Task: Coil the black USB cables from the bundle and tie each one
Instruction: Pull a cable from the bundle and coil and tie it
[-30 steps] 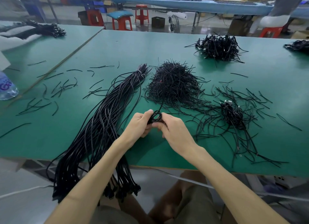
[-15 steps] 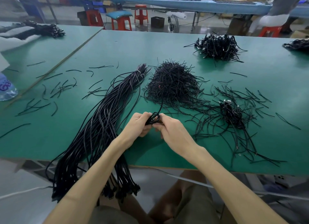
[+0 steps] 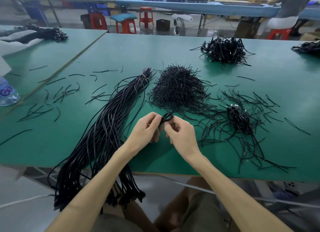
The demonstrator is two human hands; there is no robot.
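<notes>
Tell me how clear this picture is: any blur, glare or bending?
Head view: left hand, right hand and coiled cable are sharp; light is even, with a faint shadow on the table under the wrists; the table's far edge bends slightly from the wide lens; the bottle at left looks soft and cropped.

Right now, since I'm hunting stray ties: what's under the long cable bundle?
The cable bundle lies on the green table, its near end hanging past the edge. Loose ties lie beside it; anything beneath is hidden by the cables themselves.
</notes>
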